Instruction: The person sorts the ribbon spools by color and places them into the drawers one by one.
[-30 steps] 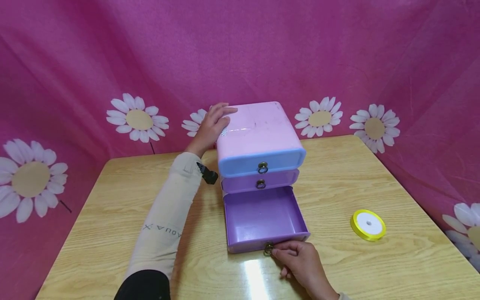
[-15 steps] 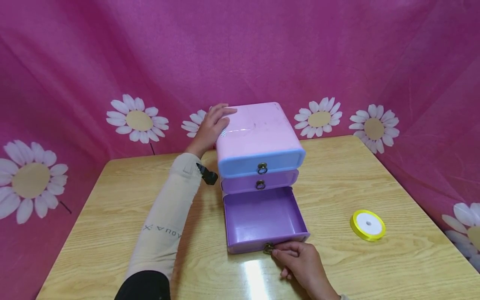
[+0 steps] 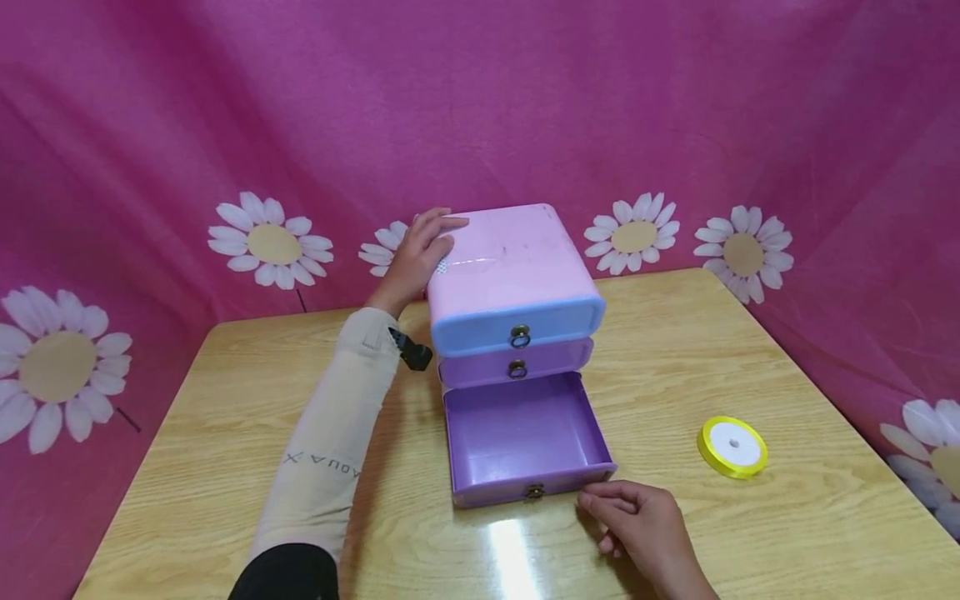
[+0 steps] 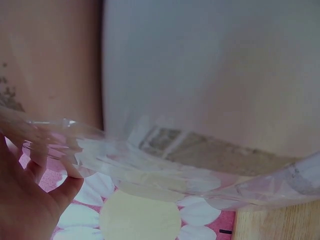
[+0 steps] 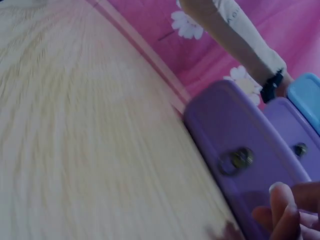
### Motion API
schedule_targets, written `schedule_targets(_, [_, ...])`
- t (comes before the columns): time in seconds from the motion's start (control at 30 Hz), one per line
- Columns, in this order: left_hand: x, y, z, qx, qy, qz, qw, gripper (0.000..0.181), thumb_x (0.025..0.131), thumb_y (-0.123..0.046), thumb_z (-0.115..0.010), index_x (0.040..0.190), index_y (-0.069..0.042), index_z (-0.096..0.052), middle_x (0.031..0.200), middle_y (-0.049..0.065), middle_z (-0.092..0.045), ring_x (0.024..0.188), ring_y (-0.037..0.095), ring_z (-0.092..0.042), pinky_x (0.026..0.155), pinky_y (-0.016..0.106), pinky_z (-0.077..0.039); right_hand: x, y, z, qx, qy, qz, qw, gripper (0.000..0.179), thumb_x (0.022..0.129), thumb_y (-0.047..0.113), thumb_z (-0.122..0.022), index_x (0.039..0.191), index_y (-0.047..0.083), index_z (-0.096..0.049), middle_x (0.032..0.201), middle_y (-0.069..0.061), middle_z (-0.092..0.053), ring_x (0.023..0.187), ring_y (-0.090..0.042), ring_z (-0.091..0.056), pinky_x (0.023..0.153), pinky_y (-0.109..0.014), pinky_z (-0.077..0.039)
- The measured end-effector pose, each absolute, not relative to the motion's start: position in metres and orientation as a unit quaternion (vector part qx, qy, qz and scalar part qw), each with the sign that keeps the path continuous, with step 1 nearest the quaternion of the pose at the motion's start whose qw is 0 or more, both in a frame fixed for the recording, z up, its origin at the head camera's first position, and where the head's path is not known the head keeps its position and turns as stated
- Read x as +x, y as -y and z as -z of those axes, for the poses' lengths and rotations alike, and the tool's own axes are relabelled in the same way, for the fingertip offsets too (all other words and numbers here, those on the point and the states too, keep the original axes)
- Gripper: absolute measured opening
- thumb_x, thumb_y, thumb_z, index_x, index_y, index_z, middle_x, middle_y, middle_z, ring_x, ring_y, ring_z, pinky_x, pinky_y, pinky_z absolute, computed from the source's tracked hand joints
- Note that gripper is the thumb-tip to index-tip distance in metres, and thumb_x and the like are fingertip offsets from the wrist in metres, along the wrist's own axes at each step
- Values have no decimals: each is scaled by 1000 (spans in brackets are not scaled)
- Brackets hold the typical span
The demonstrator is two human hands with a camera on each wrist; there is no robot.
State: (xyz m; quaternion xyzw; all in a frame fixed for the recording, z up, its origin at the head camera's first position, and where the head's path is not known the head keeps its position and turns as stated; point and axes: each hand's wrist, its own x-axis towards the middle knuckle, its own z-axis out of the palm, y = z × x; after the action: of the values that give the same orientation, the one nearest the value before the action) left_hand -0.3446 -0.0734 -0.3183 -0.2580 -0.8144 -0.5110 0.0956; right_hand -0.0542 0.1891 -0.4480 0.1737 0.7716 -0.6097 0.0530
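Observation:
A small pink drawer cabinet (image 3: 517, 258) stands on the table with a blue top drawer (image 3: 555, 325) and a purple middle drawer (image 3: 555, 360), both pushed in. Its purple bottom drawer (image 3: 525, 433) is pulled far out, with nothing inside. My left hand (image 3: 416, 254) rests on the cabinet's top left edge, fingers spread over it. Just off the drawer front's right corner is my right hand (image 3: 645, 525), fingers loosely bent and holding nothing. The brass ring pull (image 5: 237, 160) hangs apart from those fingers in the right wrist view.
A yellow ribbon roll (image 3: 733, 447) with a white centre lies on the wooden table (image 3: 750, 358), right of the drawer. Pink cloth (image 3: 480, 100) with white daisies hangs behind and at both sides.
My right hand has let go of the bottom drawer's ring pull and moved right. The left hand stays on the cabinet, and the drawer remains pulled out.

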Motion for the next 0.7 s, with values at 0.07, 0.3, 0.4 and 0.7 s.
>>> schedule_targets(0.07, [-344,73,318,-259,814,511,96,30,93,-26,-45,120,-23,-58,139,-2,-34,127,4,-24,104,43,-18,-54,-200,444,181,-778,600,40,33,73,26,-74,95,3,-68,78,-9,-69,46,-19,-57,45,-29,-48])
schedule_targets(0.3, [-343,73,318,-256,814,512,94,31,93,-26,-44,120,-22,-58,138,-6,-34,127,4,-25,104,42,-19,-57,-245,430,181,-808,561,-8,43,78,30,-69,108,0,-63,81,-6,-69,49,-16,-58,47,-27,-48])
schedule_targets(0.4, [-343,73,318,-259,812,515,96,31,93,-26,-44,120,-21,-58,138,-4,-34,127,5,-25,104,41,-19,-59,-263,427,169,-825,538,-33,46,79,32,-68,109,-1,-62,80,-1,-70,49,-17,-60,48,-28,-49])
schedule_targets(0.7, [-339,73,314,-264,806,522,90,31,93,-21,-45,121,-15,-58,139,1,-34,128,10,-25,105,42,-18,-66,-302,423,163,-894,394,-139,41,75,37,-71,104,9,-66,78,2,-69,55,-2,-60,49,-21,-47])
